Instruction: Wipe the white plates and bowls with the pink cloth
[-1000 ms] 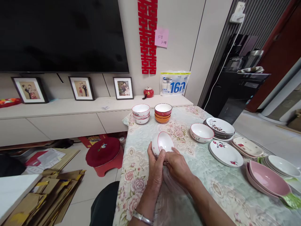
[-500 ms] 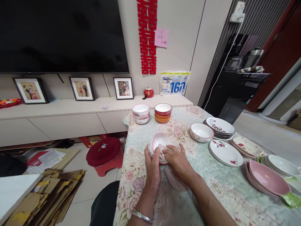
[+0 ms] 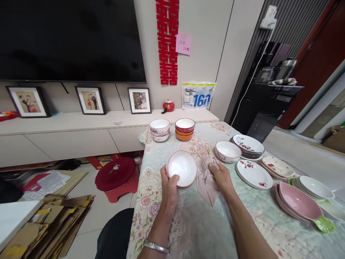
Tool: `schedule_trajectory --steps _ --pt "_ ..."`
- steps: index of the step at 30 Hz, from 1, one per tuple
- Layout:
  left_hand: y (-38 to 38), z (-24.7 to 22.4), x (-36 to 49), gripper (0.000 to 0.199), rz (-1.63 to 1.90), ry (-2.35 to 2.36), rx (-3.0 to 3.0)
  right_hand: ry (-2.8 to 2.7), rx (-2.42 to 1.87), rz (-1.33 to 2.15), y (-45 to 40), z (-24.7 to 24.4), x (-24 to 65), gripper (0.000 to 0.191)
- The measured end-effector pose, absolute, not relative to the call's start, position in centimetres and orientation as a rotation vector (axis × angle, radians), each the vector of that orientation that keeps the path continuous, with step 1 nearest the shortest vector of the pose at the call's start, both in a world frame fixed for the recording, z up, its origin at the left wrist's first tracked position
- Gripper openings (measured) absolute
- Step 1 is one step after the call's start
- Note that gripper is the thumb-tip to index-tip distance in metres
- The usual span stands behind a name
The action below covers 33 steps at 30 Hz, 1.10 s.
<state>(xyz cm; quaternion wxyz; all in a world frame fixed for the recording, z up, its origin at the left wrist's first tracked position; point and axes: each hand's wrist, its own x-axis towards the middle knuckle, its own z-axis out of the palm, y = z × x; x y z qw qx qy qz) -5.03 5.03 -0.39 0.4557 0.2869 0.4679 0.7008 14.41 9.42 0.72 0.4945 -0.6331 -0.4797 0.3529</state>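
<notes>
A white bowl (image 3: 183, 168) with a thin red rim is tilted so its inside faces me. My left hand (image 3: 169, 185) grips it at the left edge, thumb over the rim. To the right of the bowl, my right hand (image 3: 221, 177) clutches a pale pink cloth (image 3: 207, 181) that hangs down, apart from the bowl. Beyond them stand a stack of white red-rimmed bowls (image 3: 159, 130) and a stack of red and orange bowls (image 3: 184, 129). Another white bowl (image 3: 228, 151) sits just past my right hand.
Patterned plates (image 3: 248, 144), flower plates (image 3: 254, 174), square dishes (image 3: 277, 166), pink leaf-handled dishes (image 3: 300, 201) and pale bowls (image 3: 316, 187) crowd the right of the cloth-covered table (image 3: 199, 233). A red stool (image 3: 118, 176) stands left; a TV cabinet (image 3: 72, 138) runs behind.
My right hand has drawn the cloth away from the bowl to the right. The bowl in my left hand now faces me more openly, its inside uncovered.
</notes>
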Motion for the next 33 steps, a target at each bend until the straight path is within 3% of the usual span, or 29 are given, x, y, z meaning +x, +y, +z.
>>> schedule_trajectory --steps 4,8,11,15,21,24,26,33 --pt "4.8 0.2 -4.7 0.056 1.600 1.039 0.796 -0.970 -1.230 1.282 9.1 0.9 13.0 0.040" --pt "4.8 0.4 -4.4 0.060 1.529 1.090 0.826 -1.089 -1.067 1.290 8.2 1.7 11.8 0.041" --pt "4.7 0.7 -4.2 0.060 1.502 1.140 0.876 -1.307 -1.101 1.104 7.7 2.1 11.5 0.045" --pt "4.2 1.4 -3.8 0.060 1.511 1.196 1.021 -1.574 -1.194 0.551 7.3 2.6 11.7 0.036" --pt "3.8 1.3 -2.8 0.064 1.549 1.165 1.241 -1.974 -0.972 -0.058 5.6 4.7 11.2 0.032" --pt "4.1 0.7 -2.3 0.045 1.591 1.162 1.229 -2.130 -0.891 -0.173 4.6 5.5 10.2 0.031" --pt "4.1 0.5 -2.2 0.044 1.607 1.175 1.208 -2.169 -0.881 -0.196 4.4 5.5 9.7 0.030" --pt "3.3 0.6 -2.3 0.070 1.580 1.265 1.259 -1.954 -1.062 0.027 6.2 4.1 10.8 0.045"
